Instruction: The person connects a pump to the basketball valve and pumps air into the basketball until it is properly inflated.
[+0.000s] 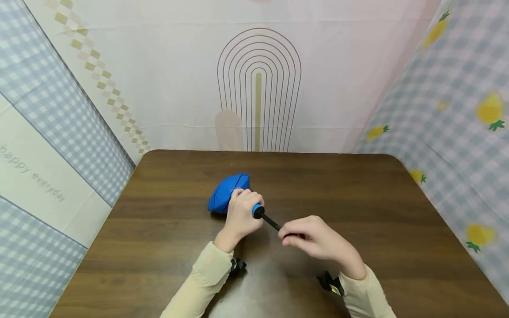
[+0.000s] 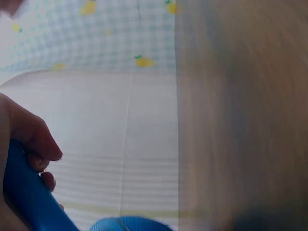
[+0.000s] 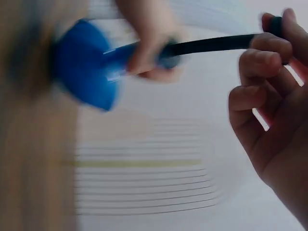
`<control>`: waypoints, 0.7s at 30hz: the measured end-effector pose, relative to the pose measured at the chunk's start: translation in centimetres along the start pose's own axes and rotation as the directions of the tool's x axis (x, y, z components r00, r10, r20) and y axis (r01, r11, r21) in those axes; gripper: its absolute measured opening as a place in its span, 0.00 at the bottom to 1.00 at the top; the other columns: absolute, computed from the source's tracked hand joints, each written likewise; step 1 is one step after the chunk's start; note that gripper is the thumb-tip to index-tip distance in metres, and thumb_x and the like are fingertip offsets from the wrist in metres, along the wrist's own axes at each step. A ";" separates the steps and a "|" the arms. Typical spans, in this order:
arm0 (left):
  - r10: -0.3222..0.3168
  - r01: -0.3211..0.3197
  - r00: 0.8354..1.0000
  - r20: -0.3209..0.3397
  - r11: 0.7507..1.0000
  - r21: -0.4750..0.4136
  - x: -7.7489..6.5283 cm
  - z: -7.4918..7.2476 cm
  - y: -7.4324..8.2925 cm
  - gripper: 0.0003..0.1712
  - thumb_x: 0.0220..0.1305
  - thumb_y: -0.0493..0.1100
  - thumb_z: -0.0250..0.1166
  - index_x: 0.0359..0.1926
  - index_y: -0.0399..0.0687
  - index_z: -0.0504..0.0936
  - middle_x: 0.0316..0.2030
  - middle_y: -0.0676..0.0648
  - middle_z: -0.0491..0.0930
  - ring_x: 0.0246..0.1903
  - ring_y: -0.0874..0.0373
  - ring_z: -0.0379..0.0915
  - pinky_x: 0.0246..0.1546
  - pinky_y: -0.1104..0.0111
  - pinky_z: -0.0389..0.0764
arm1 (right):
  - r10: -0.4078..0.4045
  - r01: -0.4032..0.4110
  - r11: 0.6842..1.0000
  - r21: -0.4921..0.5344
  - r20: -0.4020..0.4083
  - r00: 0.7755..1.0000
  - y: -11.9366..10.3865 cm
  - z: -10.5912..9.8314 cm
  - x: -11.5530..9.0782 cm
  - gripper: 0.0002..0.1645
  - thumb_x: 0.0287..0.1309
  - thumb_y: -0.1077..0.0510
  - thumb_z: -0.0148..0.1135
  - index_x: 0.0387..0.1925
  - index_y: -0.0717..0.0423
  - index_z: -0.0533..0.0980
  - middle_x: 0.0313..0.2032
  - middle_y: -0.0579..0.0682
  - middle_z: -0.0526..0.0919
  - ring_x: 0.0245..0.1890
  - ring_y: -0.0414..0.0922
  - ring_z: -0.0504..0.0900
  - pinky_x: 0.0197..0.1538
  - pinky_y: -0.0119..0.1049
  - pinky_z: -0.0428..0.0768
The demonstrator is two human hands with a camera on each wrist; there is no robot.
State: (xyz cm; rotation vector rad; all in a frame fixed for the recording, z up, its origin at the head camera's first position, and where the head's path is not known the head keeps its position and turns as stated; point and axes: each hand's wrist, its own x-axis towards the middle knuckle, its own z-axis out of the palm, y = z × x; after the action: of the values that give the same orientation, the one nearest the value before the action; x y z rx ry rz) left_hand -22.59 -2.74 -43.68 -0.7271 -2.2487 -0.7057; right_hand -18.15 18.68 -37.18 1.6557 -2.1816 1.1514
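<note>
My left hand (image 1: 242, 212) grips the blue barrel (image 3: 120, 55) of what looks like a hand pump. From the barrel's black-capped end, a black rod (image 1: 272, 222) slants toward my right hand (image 1: 318, 236), whose thumb and fingers pinch its dark far end (image 3: 275, 26). At the barrel's other end sits a slack blue ball (image 1: 226, 192), flattened to a fan shape and marked with dark seams. It is low over the tabletop, just beyond the left hand. In the left wrist view, fingers (image 2: 36, 130) curl round the blue barrel, and part of the blue ball (image 2: 127, 224) shows at the bottom.
The brown wooden table (image 1: 318, 185) spreads under both hands. A pale patterned cloth (image 1: 179, 79) hangs behind its far edge. Checked cloths flank it, one on the left (image 1: 47, 75) and one with pineapples on the right (image 1: 449, 145). Black straps (image 1: 330, 282) show at the wrists.
</note>
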 end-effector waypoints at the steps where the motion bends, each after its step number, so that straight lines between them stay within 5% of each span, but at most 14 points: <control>1: 0.014 -0.014 1.000 -0.011 1.000 0.007 -0.1 0.2 0.3 0.11 0.38 0.35 0.70 0.23 0.50 0.77 0.21 0.54 0.78 0.26 0.59 0.70 0.44 0.59 0.72 | 0.030 -0.030 1.000 0.009 -0.010 1.000 0.6 0.4 -0.1 0.06 0.64 0.54 0.57 0.32 0.49 0.78 0.24 0.40 0.77 0.21 0.26 0.66 0.27 0.17 0.67; 8: 0.104 -0.104 0.992 -0.065 0.995 -0.003 -0.6 0.9 1.8 0.17 0.42 0.52 0.75 0.22 0.50 0.76 0.19 0.55 0.76 0.24 0.61 0.69 0.43 0.60 0.72 | 0.105 -0.125 0.981 -0.149 -0.135 0.985 2.6 3.6 0.2 0.09 0.64 0.52 0.57 0.35 0.50 0.80 0.24 0.41 0.80 0.21 0.27 0.68 0.29 0.17 0.70; 13: 0.104 -0.105 0.994 -0.031 0.994 -0.018 -0.4 0.7 1.9 0.15 0.43 0.50 0.74 0.23 0.51 0.77 0.19 0.55 0.77 0.24 0.62 0.70 0.42 0.63 0.72 | 0.137 -0.162 0.975 -0.151 -0.164 0.977 1.0 2.9 0.3 0.06 0.64 0.54 0.59 0.34 0.48 0.81 0.20 0.38 0.76 0.19 0.25 0.64 0.27 0.15 0.67; 18: 0.019 -0.019 1.000 0.000 0.997 -0.068 0.0 0.0 1.5 0.13 0.36 0.37 0.73 0.23 0.50 0.77 0.20 0.54 0.78 0.25 0.60 0.70 0.42 0.62 0.73 | -0.037 0.012 0.994 -0.109 -0.237 0.971 -1.5 1.1 0.8 0.06 0.64 0.56 0.60 0.30 0.48 0.80 0.18 0.37 0.74 0.17 0.26 0.64 0.25 0.15 0.65; 21: -0.012 0.013 1.000 0.007 0.995 -0.102 0.1 -0.2 1.7 0.13 0.34 0.34 0.72 0.23 0.49 0.77 0.20 0.53 0.78 0.25 0.59 0.70 0.41 0.62 0.73 | -0.061 0.045 0.997 -0.069 -0.247 0.967 -1.7 0.9 0.8 0.08 0.65 0.56 0.58 0.30 0.50 0.79 0.18 0.39 0.74 0.17 0.28 0.65 0.24 0.16 0.66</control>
State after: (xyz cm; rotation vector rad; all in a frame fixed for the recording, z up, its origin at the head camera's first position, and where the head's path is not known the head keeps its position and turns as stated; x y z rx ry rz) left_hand -21.45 -1.66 -43.04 -0.7658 -2.2379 -0.8304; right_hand -16.66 17.30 -36.53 1.4475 -1.9856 1.1911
